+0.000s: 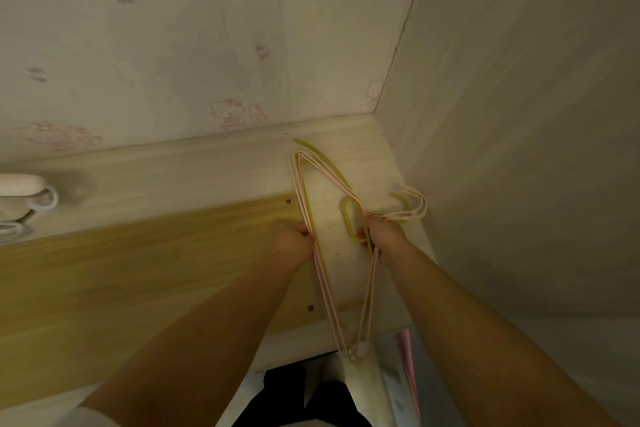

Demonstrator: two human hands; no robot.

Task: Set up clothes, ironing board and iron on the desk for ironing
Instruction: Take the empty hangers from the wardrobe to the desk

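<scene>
Both hands are up at the corner of the pale wooden bench (214,170), working a bundle of hangers; the left hand (293,242) curls its fingers round the long straight side of the pink hangers (323,274), just at nine o'clock of the bundle's middle; the right hand (382,236) grips the necks where the hooks gather, at three o'clock, with the hooks poking out past it toward the side wall (526,135); a yellow hanger (348,218) is mixed in among the pink ones, its curved arm running up to twelve o'clock toward the papered back wall (173,45); the bundle's lower tip hangs past the bench's near edge at six o'clock; no clothes, board or iron can be made out in this view; over at nine o'clock, at the frame's edge, a white object (19,185) with looped cords sits on the bench; something dark (311,395) shows below the bench edge at six o'clock, too dim to name.
</scene>
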